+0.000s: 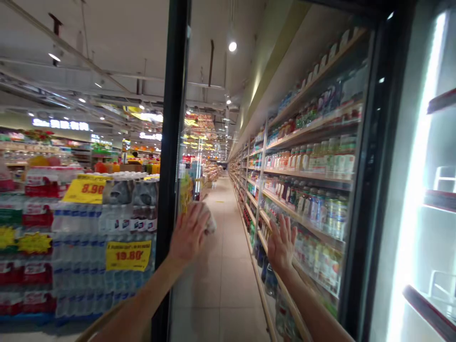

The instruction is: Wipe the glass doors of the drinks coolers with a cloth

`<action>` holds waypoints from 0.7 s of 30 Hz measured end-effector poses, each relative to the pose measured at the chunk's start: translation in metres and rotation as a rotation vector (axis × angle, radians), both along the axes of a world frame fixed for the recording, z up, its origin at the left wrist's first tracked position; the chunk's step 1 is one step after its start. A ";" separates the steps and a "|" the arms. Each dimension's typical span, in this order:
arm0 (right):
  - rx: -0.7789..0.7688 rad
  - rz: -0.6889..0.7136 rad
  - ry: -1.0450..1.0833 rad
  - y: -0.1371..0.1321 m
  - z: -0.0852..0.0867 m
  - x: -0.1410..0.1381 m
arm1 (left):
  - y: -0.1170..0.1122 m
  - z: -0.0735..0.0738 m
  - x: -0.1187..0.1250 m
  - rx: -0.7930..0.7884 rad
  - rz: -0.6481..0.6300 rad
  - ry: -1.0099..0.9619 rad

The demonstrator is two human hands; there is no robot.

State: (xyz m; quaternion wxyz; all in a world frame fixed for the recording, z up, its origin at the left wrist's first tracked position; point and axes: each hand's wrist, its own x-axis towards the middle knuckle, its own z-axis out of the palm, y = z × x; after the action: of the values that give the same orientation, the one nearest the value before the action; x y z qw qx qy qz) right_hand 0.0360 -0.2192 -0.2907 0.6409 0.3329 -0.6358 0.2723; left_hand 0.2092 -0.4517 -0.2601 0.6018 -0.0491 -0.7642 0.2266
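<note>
A swung-out glass door with a black frame stands in front of me. My left hand is near the frame's left edge, its fingers over a crumpled whitish cloth that it holds against the glass. Most of the cloth is hidden behind the fingers. To the right, my right hand is raised with fingers apart and nothing in it. It is at the pane, but whether the palm touches the glass I cannot tell.
Right of the door, a lit cooler interior shows dark-edged shelves. Through the glass, shelves of bottled drinks line a tiled aisle. Stacked water packs with yellow price signs stand at the left.
</note>
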 end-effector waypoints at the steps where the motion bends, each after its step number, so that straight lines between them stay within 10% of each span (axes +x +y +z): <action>1: -0.001 -0.004 0.003 0.000 0.000 0.000 | -0.005 -0.001 0.002 0.034 0.006 0.019; 7: 0.000 -0.015 0.006 -0.001 0.000 -0.001 | -0.008 -0.043 0.015 -0.337 -0.112 -0.313; 12: -0.006 -0.018 -0.007 -0.002 0.000 0.000 | -0.004 0.007 0.014 0.109 0.054 -0.007; 18: -0.005 -0.022 -0.006 -0.005 -0.001 -0.002 | -0.006 0.002 0.010 -0.264 -0.034 -0.206; 21: 0.003 -0.029 -0.013 -0.005 -0.001 -0.002 | -0.003 0.029 0.001 -0.107 0.043 -0.072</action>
State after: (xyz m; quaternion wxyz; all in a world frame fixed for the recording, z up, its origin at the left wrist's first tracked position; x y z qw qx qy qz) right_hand 0.0344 -0.2241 -0.2915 0.6401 0.3228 -0.6452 0.2642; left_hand 0.2107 -0.4549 -0.2315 0.5657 -0.0728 -0.7729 0.2781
